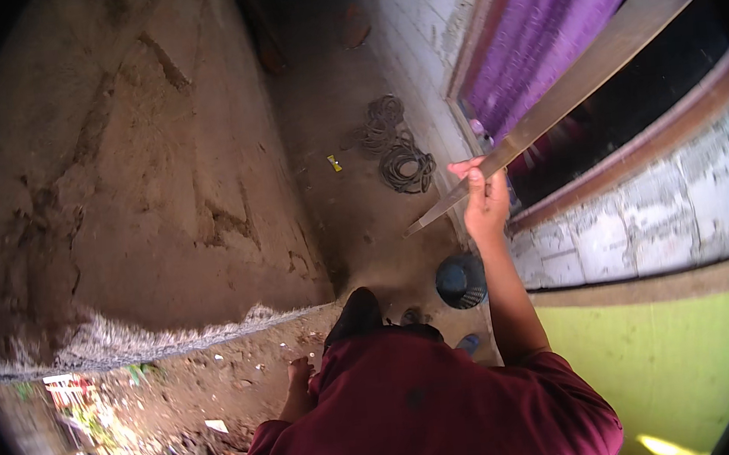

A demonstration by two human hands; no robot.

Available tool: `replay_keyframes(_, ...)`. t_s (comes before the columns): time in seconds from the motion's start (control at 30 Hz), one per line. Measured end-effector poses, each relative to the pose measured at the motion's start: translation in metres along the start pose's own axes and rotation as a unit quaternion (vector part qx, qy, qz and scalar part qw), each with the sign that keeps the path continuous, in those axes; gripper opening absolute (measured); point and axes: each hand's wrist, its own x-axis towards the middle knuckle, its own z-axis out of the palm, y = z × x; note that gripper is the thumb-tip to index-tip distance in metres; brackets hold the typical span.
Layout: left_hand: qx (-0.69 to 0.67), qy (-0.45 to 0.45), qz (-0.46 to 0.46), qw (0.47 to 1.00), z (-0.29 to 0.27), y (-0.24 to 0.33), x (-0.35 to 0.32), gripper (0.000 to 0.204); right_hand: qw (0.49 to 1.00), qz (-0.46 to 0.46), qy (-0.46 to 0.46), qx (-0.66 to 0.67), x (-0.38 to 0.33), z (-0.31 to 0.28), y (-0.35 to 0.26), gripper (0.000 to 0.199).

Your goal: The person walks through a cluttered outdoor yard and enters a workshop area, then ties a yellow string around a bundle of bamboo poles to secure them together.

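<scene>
Right hand (485, 200) raised, fingers clamped around a long flat straightedge (561, 98), held slanted against the window opening (632, 109). Left hand (299, 373) hangs low, empty; finger state unclear.

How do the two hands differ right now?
The right hand is raised toward the wall, fingers closed around a long wooden plank. The left hand hangs low beside the body, holds nothing and touches no tool. Both are bare, with maroon short sleeves on the arms.

The long straightedge (562, 102) looks like smooth dull metal; the wall (641, 221) is rough whitewashed block.
</scene>
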Motion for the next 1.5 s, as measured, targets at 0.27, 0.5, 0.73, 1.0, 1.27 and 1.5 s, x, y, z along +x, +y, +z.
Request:
replay_keyframes(0.27, 0.222, -0.047, -0.011, 0.974, 0.057, 0.051, 0.04, 0.031, 0.984, -0.109, 0.051, 0.129, 0.165, 0.076, 0.051, 0.02)
replay_keyframes(0.5, -0.091, 0.035, -0.145, 0.985, -0.028, 0.197, 0.18, 0.032, 0.954, -0.228, 0.108, 0.165, 0.343, 0.155, 0.087, 0.015)
replay_keyframes(0.73, -0.27, 0.125, -0.021, 0.954, -0.19, 0.435, 0.308, 0.034, 0.936, -0.185, 0.163, 0.251, 0.476, 0.233, 0.128, 0.032)
replay_keyframes(1.0, -0.207, 0.09, -0.058, 0.973, -0.236, 0.554, 0.453, 0.035, 0.909, -0.21, 0.158, 0.325, 0.651, 0.298, 0.234, 0.043)
replay_keyframes(1.27, -0.068, -0.004, -0.156, 0.985, -0.295, 0.727, 0.583, 0.037, 0.9, -0.246, 0.124, 0.336, 0.831, 0.36, 0.309, 0.053)
replay_keyframes(1.5, -0.284, -0.061, 0.231, 0.929, -0.464, 1.169, 0.792, 0.046, 0.874, -0.304, 0.028, 0.379, 0.962, 0.429, 0.346, 0.054)
